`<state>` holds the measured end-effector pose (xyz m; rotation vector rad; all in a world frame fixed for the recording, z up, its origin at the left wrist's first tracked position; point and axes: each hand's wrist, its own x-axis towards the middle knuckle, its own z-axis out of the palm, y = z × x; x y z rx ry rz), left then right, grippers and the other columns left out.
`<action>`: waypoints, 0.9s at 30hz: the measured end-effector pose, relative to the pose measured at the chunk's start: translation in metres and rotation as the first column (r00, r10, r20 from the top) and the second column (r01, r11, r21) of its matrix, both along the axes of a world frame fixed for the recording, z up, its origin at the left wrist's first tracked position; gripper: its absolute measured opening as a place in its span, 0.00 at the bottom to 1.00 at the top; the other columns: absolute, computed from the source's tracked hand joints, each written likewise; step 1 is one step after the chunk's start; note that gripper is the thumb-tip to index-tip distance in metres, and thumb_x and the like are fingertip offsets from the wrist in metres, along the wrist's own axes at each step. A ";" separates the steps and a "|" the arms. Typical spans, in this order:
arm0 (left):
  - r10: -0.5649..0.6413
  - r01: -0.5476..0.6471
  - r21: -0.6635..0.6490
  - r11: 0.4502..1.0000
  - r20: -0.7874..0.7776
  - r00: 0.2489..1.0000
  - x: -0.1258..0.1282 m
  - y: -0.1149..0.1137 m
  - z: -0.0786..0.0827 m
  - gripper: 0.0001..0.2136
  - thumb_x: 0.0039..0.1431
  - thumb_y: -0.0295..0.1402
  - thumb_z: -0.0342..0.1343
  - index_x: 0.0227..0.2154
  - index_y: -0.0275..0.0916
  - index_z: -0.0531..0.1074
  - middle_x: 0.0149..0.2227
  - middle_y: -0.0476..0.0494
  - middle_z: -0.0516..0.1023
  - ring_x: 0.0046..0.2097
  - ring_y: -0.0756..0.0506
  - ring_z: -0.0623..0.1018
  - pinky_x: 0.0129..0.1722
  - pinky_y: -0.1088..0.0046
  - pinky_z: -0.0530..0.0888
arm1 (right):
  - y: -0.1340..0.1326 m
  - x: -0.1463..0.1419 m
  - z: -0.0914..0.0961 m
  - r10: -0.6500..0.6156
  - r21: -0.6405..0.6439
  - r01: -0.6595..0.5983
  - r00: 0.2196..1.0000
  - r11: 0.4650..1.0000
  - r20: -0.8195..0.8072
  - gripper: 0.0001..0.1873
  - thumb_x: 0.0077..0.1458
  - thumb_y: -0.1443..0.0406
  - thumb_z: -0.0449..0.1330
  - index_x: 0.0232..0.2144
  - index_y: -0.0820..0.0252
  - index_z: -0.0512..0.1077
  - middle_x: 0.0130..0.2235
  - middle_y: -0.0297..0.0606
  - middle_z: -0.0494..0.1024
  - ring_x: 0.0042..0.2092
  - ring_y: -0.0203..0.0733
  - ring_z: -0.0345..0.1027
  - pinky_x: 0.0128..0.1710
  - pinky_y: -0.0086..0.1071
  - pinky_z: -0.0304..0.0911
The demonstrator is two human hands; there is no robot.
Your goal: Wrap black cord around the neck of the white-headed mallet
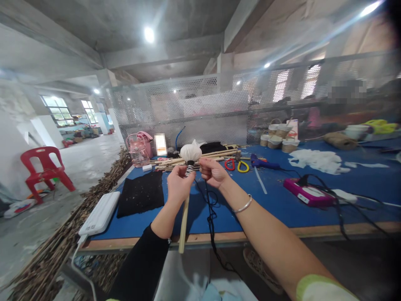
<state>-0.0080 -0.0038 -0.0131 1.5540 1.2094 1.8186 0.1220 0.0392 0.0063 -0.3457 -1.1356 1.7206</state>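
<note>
My left hand (178,186) is closed around the top of a pale wooden stick (184,225), just under a white cloth-covered ball (191,153). Black and white turns of cord wrap the neck below the ball. Close beside it on the right, my right hand (214,172) is pinched shut on a black cord (211,217), which hangs in loose loops over the table edge. The fingertips hide the exact grip. A black cloth (142,193) lies flat to the left of the stick.
Behind my hands lie several wooden sticks (171,163). Red-and-yellow-handled scissors (242,167), a blue glue gun (265,162), white fabric scraps (322,161) and a purple power strip (308,193) are to the right. A white power bank (99,213) sits at the left edge.
</note>
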 end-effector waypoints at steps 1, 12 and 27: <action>0.009 -0.009 -0.003 1.000 0.005 1.000 0.000 0.000 0.001 0.10 0.43 0.34 0.59 0.29 0.35 0.70 0.25 0.48 0.74 0.26 0.51 0.70 0.27 0.76 0.66 | 0.001 0.000 -0.001 -0.006 -0.003 0.006 1.000 1.000 0.013 0.19 0.39 0.66 0.66 0.17 0.60 0.55 0.14 0.20 0.42 0.16 0.24 0.30 0.12 0.19 0.32; 0.037 -0.038 -0.005 0.999 -0.061 0.997 0.000 0.002 -0.003 0.10 0.43 0.33 0.59 0.31 0.35 0.70 0.26 0.47 0.73 0.27 0.51 0.70 0.27 0.77 0.64 | 0.001 -0.003 -0.001 0.066 -0.113 -0.077 0.993 0.991 -0.097 0.14 0.38 0.66 0.66 0.19 0.62 0.61 0.13 0.19 0.43 0.16 0.24 0.31 0.11 0.19 0.33; 0.068 -0.068 -0.001 0.998 0.017 0.998 -0.005 0.006 -0.003 0.12 0.43 0.35 0.59 0.32 0.35 0.71 0.26 0.48 0.73 0.26 0.52 0.69 0.26 0.78 0.64 | 0.000 -0.003 -0.005 -0.001 -0.095 0.003 1.000 0.995 0.026 0.18 0.37 0.68 0.65 0.16 0.60 0.56 0.13 0.19 0.44 0.16 0.24 0.31 0.11 0.20 0.31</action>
